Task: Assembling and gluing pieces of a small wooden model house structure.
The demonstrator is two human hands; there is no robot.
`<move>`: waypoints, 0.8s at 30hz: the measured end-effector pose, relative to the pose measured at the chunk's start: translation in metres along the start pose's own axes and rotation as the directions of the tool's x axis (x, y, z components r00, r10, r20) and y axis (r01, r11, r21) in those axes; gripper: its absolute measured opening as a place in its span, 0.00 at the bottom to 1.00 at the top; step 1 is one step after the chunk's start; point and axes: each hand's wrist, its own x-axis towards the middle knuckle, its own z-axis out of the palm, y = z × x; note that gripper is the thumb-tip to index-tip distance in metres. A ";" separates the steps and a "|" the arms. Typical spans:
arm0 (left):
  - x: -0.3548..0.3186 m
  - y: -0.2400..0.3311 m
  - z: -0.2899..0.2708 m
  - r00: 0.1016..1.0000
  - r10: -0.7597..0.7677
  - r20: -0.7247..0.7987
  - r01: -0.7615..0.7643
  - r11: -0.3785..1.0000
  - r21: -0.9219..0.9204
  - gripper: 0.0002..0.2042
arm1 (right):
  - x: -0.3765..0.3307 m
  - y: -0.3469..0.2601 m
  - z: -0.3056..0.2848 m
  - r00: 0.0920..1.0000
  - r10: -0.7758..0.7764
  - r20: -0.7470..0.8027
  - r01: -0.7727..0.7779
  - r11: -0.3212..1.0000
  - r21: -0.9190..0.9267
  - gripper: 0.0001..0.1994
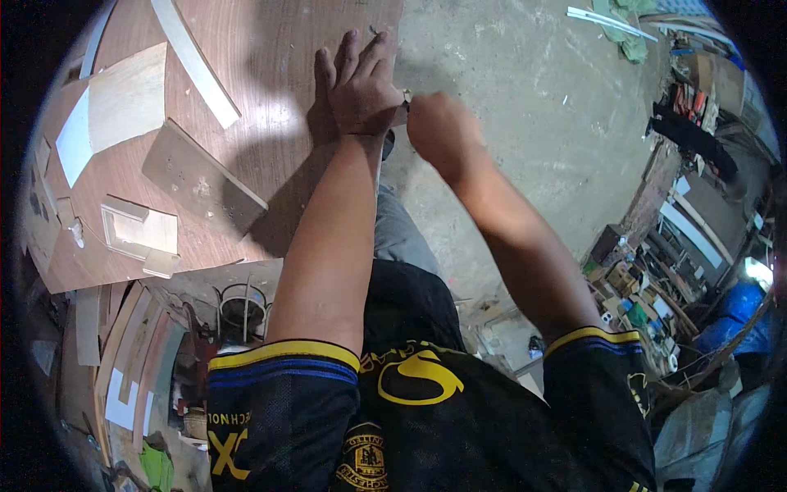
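My left hand (359,92) lies flat with its fingers spread near the right edge of a brown wood-grain tabletop (270,74). Just right of its wrist, my right hand (443,131) is closed in a fist, somewhat blurred by motion. A small greyish piece (400,115) shows between the two hands at the table edge. What my right fist grips is mostly hidden, and I cannot make out its kind. Left of my hands, a flat brown board (201,180) rests on the tabletop.
A long pale wooden strip (197,64), a light panel (127,98) and a small wooden frame (141,230) lie on the table. Concrete floor (525,90) stretches to the right. Clutter (648,295) lines the right wall; boards (135,353) lean below the table.
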 end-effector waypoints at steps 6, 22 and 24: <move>-0.001 -0.001 0.006 0.999 -0.002 0.042 -0.003 0.995 0.101 0.17 | 0.002 0.019 0.029 0.995 -0.076 -0.066 0.076 0.997 -0.001 0.10; 0.009 0.013 -0.006 0.990 -0.096 0.101 0.091 0.994 0.058 0.21 | -0.024 -0.010 -0.009 0.993 0.110 -0.046 -0.101 0.980 0.173 0.10; 0.010 0.014 -0.008 0.989 -0.098 0.113 0.091 0.994 0.065 0.22 | -0.032 -0.010 -0.020 0.995 0.099 -0.006 -0.098 0.987 0.127 0.11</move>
